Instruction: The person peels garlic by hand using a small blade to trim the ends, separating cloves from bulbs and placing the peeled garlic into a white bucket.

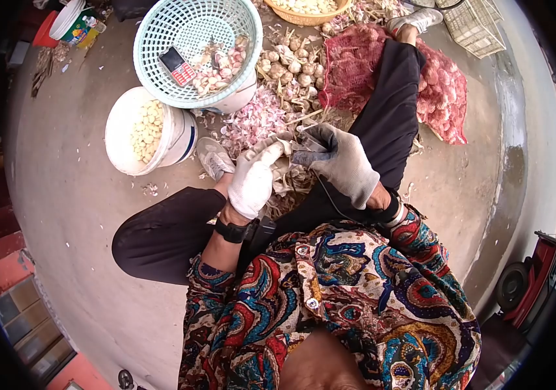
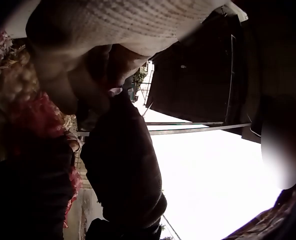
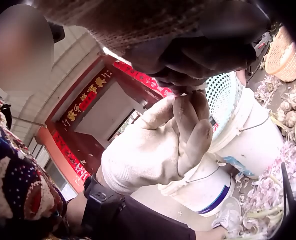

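In the head view, my left hand (image 1: pixel 255 179) wears a white glove and my right hand (image 1: pixel 349 166) a grey one with darker fingertips. Their fingertips meet over the skins between my legs. Between thumb and fingers the left hand pinches a small garlic clove, mostly hidden by the gloves; a pale bit of clove (image 2: pixel 116 91) shows in the left wrist view. Curled fingers of the right hand grip at the same clove from the other side. Below them lies a heap of pinkish garlic skins (image 1: pixel 255 120), with whole garlic bulbs (image 1: pixel 294 62) beyond.
A white bucket (image 1: pixel 114 140) holds peeled cloves. Beside it, a pale green basket (image 1: pixel 145 62) on another bucket carries loose cloves and a phone (image 1: pixel 178 66). Red net sacks (image 1: pixel 444 91) of garlic lie at right, near a plastic crate (image 1: pixel 476 29). An orange basket (image 1: pixel 314 18) stands at the back.
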Demonstrator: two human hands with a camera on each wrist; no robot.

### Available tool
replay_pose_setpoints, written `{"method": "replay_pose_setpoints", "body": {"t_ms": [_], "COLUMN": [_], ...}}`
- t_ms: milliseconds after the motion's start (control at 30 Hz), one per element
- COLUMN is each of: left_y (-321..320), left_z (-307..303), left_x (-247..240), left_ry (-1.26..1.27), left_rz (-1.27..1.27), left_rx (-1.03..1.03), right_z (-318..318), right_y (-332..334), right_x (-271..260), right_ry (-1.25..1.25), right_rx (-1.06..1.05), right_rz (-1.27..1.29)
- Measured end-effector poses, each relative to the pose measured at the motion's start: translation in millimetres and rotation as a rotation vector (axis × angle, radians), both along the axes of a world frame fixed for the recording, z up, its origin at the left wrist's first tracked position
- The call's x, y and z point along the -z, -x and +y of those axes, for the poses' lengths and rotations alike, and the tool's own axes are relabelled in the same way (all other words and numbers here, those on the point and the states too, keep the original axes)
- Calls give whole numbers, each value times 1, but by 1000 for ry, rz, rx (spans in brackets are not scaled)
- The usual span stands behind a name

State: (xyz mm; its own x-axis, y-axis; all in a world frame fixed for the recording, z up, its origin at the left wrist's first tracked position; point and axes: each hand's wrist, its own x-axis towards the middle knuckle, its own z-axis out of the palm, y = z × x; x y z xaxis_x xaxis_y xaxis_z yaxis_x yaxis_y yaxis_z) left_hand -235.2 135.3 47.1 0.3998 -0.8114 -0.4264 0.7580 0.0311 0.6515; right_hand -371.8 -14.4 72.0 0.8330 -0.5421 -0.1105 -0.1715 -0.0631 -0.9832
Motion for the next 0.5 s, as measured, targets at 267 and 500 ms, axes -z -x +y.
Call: {"method": "replay_pose_setpoints", "body": {"t_ms": [267, 500], "left_y": [2, 7], "left_z": [1, -6], "left_x": [-5, -17], "left_ry": [-13, -61], "left_rz": [36, -69], "left_rx": [30, -100], "right_z": [-17, 2], "right_y": [-5, 9], "right_x": [2, -20], "right_ry": [4, 309], "right_rx": [230, -85], "right_rz": [156, 301]}}
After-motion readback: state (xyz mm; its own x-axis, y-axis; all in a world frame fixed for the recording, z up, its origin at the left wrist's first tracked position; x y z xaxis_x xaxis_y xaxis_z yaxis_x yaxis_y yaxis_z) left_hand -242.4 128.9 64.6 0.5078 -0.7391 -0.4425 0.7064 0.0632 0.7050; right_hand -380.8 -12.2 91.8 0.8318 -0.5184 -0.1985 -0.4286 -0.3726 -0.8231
